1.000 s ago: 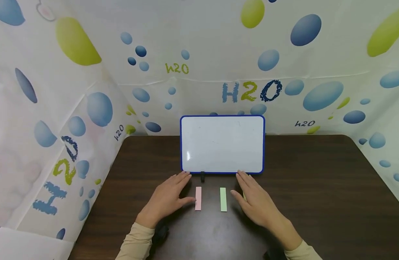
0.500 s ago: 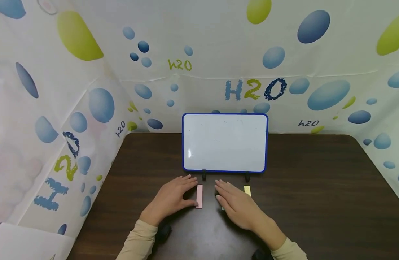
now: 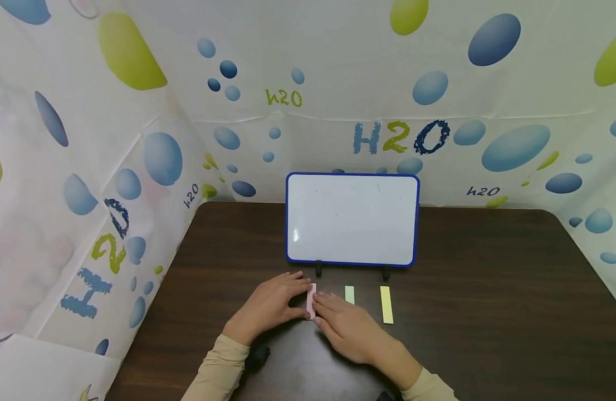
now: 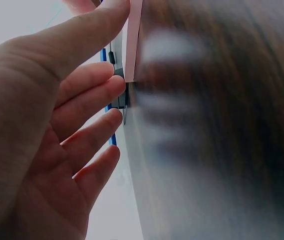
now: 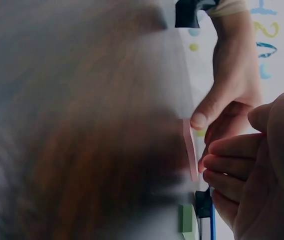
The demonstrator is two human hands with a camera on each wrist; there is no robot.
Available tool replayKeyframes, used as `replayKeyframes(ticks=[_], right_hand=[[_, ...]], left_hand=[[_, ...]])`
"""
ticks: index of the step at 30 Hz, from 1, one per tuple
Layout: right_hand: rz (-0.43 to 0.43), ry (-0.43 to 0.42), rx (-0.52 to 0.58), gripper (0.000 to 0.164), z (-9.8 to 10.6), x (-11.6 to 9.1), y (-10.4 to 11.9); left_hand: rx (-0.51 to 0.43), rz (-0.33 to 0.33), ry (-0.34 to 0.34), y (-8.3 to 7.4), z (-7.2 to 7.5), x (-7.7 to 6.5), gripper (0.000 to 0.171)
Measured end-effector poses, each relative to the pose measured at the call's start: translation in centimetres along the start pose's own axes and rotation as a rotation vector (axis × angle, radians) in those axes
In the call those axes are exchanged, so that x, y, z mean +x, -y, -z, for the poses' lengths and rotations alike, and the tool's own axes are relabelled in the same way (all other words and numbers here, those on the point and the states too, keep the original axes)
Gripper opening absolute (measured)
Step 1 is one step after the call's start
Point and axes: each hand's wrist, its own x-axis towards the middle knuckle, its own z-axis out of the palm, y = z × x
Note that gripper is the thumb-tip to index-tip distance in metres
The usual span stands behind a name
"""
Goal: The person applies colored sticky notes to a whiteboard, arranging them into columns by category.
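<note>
A thin pink block lies lengthwise on the table between both hands. My left hand is at its left side, thumb tip at the near end and index fingertip close to the far end. In the left wrist view the thumb overlaps the pink block, while the other fingers are loosely extended. From the right, my right hand reaches in with fingers together and fingertips right beside the pink block. Its wrist and palm partly hide a green block. Further right lies a yellow block.
Behind the blocks stands a blue-framed whiteboard on two black feet, the left foot close to the left fingers. A printed cloth wall closes off the back, and another runs along the left side. White paper shows at the lower left.
My right hand has swept left from beside the yellow block, over the green one, to the pink block, uncovering the yellow. The left hand has stayed near the pink block, its fingers now closer to it.
</note>
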Motion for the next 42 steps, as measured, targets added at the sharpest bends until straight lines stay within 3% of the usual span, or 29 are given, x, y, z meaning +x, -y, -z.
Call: replayKeyframes(ticks=[14, 30, 42], right_hand=[[0.007, -0.018, -0.023, 0.052, -0.78, -0.04, 0.45], [-0.033, -0.015, 0.004, 0.052, -0.81, -0.28, 0.69], [-0.052, -0.088, 0.003, 0.049, -0.32, -0.52, 0.89]], left_hand=[[-0.036, -0.046, -0.016, -0.09, -0.24, 0.06, 0.059], [-0.075, -0.029, -0.035, -0.09, -0.44, -0.3, 0.052], [-0.105, 0.003, -0.048, -0.12, -0.56, -0.2, 0.043]])
